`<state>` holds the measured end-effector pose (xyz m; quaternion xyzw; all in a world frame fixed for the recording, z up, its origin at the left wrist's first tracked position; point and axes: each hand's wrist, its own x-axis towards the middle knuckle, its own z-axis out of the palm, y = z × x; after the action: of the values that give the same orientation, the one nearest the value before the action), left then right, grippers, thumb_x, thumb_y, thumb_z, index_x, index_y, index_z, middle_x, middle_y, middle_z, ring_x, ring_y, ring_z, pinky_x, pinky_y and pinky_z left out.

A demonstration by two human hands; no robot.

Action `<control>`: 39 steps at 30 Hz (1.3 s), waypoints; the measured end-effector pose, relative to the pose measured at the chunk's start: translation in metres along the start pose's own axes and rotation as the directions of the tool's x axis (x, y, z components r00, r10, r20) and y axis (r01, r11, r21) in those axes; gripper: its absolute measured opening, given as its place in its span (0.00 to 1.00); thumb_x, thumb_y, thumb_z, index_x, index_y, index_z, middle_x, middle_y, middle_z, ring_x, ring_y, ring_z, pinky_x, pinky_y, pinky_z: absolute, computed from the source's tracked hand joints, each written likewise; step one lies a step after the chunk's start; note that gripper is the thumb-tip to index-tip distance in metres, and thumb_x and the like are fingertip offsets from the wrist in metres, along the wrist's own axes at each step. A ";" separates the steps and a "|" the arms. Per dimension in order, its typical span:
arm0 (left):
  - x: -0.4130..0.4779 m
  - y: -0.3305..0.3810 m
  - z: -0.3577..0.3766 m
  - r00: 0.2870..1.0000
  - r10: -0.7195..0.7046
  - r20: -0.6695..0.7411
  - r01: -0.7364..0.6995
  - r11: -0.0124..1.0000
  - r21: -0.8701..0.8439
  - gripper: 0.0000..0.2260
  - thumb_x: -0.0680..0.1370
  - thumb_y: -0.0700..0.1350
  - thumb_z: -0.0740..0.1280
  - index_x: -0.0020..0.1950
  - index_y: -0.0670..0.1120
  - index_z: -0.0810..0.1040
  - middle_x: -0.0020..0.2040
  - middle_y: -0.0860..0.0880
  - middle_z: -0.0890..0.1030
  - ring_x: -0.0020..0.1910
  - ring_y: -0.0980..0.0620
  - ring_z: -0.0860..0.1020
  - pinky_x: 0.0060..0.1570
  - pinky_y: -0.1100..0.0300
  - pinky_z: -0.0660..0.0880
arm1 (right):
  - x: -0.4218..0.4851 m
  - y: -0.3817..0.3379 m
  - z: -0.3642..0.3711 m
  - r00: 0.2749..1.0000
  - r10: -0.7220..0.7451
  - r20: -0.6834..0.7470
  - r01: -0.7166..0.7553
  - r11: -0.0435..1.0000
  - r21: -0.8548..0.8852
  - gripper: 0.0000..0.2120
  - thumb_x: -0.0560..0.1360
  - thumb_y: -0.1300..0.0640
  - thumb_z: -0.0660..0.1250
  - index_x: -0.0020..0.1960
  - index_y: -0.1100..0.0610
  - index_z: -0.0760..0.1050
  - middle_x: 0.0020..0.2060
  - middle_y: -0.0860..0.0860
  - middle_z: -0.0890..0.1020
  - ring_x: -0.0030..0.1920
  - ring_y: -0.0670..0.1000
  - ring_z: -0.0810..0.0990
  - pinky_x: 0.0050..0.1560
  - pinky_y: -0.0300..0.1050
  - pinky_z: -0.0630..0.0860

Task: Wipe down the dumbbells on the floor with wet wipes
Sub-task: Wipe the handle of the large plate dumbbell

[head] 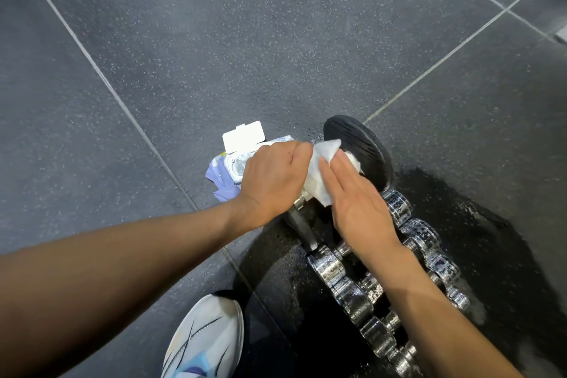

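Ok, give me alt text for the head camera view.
A left hand grips a white wet wipe against a black-plated dumbbell while the right hand presses it flat. An open wet wipes pack and chrome dumbbells lie on the dark floor.

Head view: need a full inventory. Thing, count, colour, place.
floor: dark grey speckled tiles, pale seams, all around
wet patch: one, black, under the dumbbells, lower right
wipes pack: one, purple-white, white lid open, centre, partly under the left grip
wipe: one, white, between both grips, against the black dumbbell
black dumbbell: one, black plate, centre right
chrome dumbbells: at least four, silver, wet, side by side, lower right
shoe: one, white with black and blue marks, bottom centre
left grip: curled on the wipe
right grip: flat, pressing the wipe
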<state>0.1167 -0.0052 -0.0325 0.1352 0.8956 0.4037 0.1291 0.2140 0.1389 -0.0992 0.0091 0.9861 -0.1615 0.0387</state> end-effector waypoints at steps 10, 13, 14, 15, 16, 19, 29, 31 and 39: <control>0.000 0.000 0.001 1.000 -0.007 -0.011 0.007 1.000 -0.005 0.18 0.76 0.53 0.53 0.26 0.48 0.61 0.26 0.50 0.67 0.34 0.44 0.68 0.39 0.46 0.70 | 0.012 -0.002 -0.006 1.000 -0.008 0.014 0.011 0.984 -0.177 0.35 0.71 0.70 0.68 0.76 0.58 0.67 0.76 0.55 0.69 0.79 0.54 0.62 0.56 0.50 0.75; 0.000 -0.001 0.000 1.000 0.002 -0.012 -0.002 1.000 0.000 0.19 0.76 0.53 0.53 0.26 0.48 0.64 0.26 0.50 0.68 0.34 0.41 0.70 0.39 0.46 0.70 | 0.020 -0.015 -0.012 0.996 -0.029 0.079 0.046 0.972 -0.229 0.30 0.71 0.67 0.69 0.71 0.58 0.68 0.71 0.55 0.70 0.78 0.56 0.62 0.58 0.51 0.75; 0.000 -0.001 0.000 1.000 0.005 -0.013 -0.005 1.000 0.003 0.19 0.76 0.53 0.53 0.26 0.48 0.63 0.26 0.49 0.68 0.35 0.39 0.70 0.38 0.46 0.70 | 0.021 -0.020 -0.010 0.983 -0.102 0.153 0.137 0.962 -0.237 0.28 0.72 0.65 0.69 0.71 0.57 0.68 0.70 0.54 0.70 0.76 0.56 0.63 0.58 0.51 0.74; 0.000 -0.002 0.000 1.000 0.006 -0.016 -0.006 1.000 0.002 0.18 0.76 0.53 0.53 0.27 0.48 0.62 0.26 0.49 0.68 0.35 0.39 0.70 0.38 0.46 0.70 | 0.022 -0.027 -0.010 0.963 -0.170 0.211 0.220 0.945 -0.242 0.26 0.74 0.63 0.68 0.71 0.58 0.68 0.68 0.55 0.70 0.73 0.57 0.64 0.55 0.51 0.73; 0.000 -0.002 0.000 1.000 0.008 -0.018 -0.008 1.000 -0.003 0.18 0.76 0.52 0.53 0.27 0.48 0.61 0.26 0.49 0.67 0.34 0.41 0.69 0.38 0.46 0.70 | 0.023 -0.032 -0.012 0.948 -0.218 0.232 0.275 0.926 -0.256 0.25 0.74 0.62 0.67 0.70 0.59 0.69 0.66 0.56 0.72 0.70 0.59 0.67 0.50 0.51 0.71; 0.000 -0.003 0.002 1.000 0.013 -0.019 -0.014 1.000 -0.015 0.18 0.76 0.52 0.54 0.26 0.49 0.61 0.25 0.50 0.66 0.33 0.45 0.66 0.37 0.45 0.70 | 0.026 -0.027 -0.013 0.929 -0.281 0.243 0.339 0.907 -0.248 0.26 0.72 0.60 0.73 0.68 0.60 0.71 0.64 0.56 0.73 0.67 0.59 0.69 0.47 0.51 0.71; 0.001 -0.002 -0.001 1.000 -0.010 -0.002 0.010 1.000 -0.012 0.18 0.75 0.53 0.53 0.27 0.48 0.60 0.25 0.50 0.66 0.34 0.40 0.68 0.37 0.47 0.68 | -0.004 -0.004 -0.001 0.991 -0.136 0.018 0.137 0.987 -0.090 0.39 0.71 0.71 0.54 0.82 0.57 0.59 0.80 0.56 0.63 0.81 0.53 0.58 0.67 0.55 0.76; 0.002 0.000 -0.002 1.000 -0.018 -0.002 0.018 1.000 -0.022 0.19 0.75 0.53 0.53 0.26 0.48 0.60 0.25 0.50 0.66 0.34 0.38 0.69 0.37 0.46 0.69 | -0.003 -0.009 0.000 0.999 0.021 -0.048 -0.031 0.977 -0.211 0.36 0.75 0.68 0.50 0.83 0.59 0.52 0.81 0.57 0.61 0.81 0.54 0.56 0.68 0.58 0.73; 0.001 0.002 -0.004 1.000 -0.007 -0.004 0.007 1.000 -0.010 0.18 0.75 0.52 0.53 0.26 0.47 0.59 0.25 0.49 0.66 0.33 0.44 0.65 0.36 0.49 0.66 | -0.023 -0.052 0.013 0.941 0.303 -0.150 -0.332 0.912 -0.241 0.27 0.79 0.60 0.48 0.76 0.64 0.67 0.72 0.62 0.72 0.69 0.62 0.70 0.58 0.56 0.66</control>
<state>0.1151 -0.0064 -0.0289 0.1305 0.8943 0.4079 0.1295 0.2359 0.0851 -0.0933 0.1729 0.9847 -0.0202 0.0111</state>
